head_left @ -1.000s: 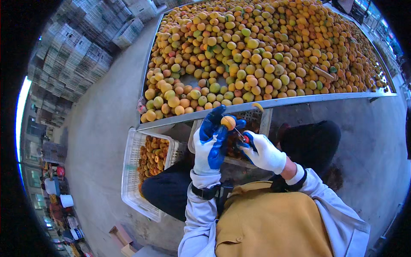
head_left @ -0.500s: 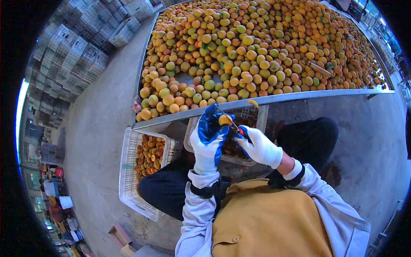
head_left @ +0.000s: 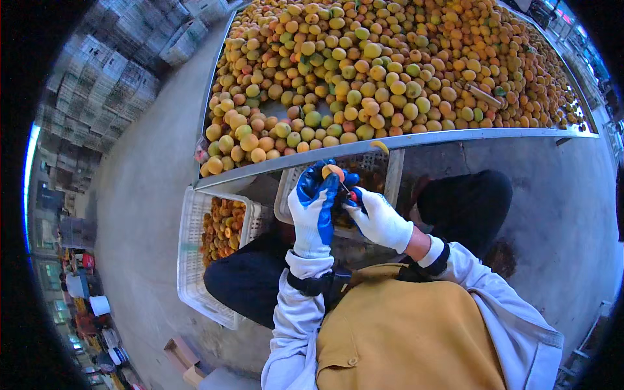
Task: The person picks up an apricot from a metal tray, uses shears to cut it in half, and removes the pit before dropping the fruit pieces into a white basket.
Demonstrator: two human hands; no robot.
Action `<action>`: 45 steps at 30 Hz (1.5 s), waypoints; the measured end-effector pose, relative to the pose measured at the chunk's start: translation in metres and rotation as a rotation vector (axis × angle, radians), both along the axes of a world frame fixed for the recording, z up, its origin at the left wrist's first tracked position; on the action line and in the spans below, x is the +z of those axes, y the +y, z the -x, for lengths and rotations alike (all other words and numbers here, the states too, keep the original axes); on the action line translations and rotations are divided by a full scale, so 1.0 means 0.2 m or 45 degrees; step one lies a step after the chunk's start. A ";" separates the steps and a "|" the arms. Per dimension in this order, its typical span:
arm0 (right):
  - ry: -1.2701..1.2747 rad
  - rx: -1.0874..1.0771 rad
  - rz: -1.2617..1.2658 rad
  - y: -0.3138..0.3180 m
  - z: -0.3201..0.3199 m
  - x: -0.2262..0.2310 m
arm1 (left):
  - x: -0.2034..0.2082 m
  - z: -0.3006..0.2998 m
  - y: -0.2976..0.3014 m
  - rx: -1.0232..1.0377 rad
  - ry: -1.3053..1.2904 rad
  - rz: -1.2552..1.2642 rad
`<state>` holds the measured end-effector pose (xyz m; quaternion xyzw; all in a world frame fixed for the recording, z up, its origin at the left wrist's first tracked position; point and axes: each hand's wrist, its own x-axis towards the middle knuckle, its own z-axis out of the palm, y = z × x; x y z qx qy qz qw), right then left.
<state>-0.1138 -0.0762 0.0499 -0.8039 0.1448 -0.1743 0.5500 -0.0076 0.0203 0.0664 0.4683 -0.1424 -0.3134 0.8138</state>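
Holding a small, round, yellow-orange fruit (head_left: 332, 172) in the curled fingers of the left hand (head_left: 314, 218), gloved in white knit with blue coating, I am gripping a thin metal tool with a red handle (head_left: 352, 195) in the likewise gloved right hand (head_left: 383, 224). Its shaft is meeting the fruit's near side; whether it is cutting in, I cannot tell. Bracing the fruit firmly, with the left thumb out of the shaft's line, would be serving this best, I judge. Below the fingers, a pale plastic crate (head_left: 394, 177) is holding dim brownish matter. To their left, a white slatted plastic crate (head_left: 188, 260) is holding orange-brown fruit pieces (head_left: 223, 227). Beyond them, a metal-rimmed table (head_left: 455, 137) is bearing heaped whole fruits (head_left: 390, 71).
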 end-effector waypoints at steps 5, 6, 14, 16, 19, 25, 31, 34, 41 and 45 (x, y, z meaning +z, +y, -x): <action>0.405 0.041 -1.158 -0.02 0.02 0.03 | -0.04 -0.04 0.00 0.005 -0.147 -0.210; 0.409 0.037 -1.163 -0.03 0.03 0.02 | -0.05 -0.04 0.00 0.002 -0.142 -0.214; 0.153 0.198 -1.156 -0.02 0.04 -0.16 | -0.09 0.00 -0.02 -0.027 -0.001 -0.113; 0.042 0.060 -0.525 0.00 0.04 -0.18 | -0.09 0.02 -0.03 -0.006 -0.015 -0.117; 0.117 0.000 -0.398 0.00 0.06 -0.11 | -0.10 0.03 -0.04 0.020 0.023 -0.114; 0.074 -0.013 -0.274 0.03 0.04 -0.18 | -0.17 0.04 -0.04 0.065 0.188 -0.108; 0.186 0.014 -0.602 0.03 0.04 -0.19 | -0.14 0.06 -0.07 0.087 -0.025 -0.348; -0.022 0.077 -1.017 0.03 0.04 -0.27 | -0.13 0.05 -0.06 0.039 -0.061 -0.400; 0.129 0.276 -1.353 -0.11 0.10 -0.08 | -0.08 0.02 -0.03 -0.207 -0.415 -0.460; 0.188 -0.110 -0.996 -0.34 0.13 0.02 | -0.01 -0.11 -0.07 -0.177 -0.735 -0.487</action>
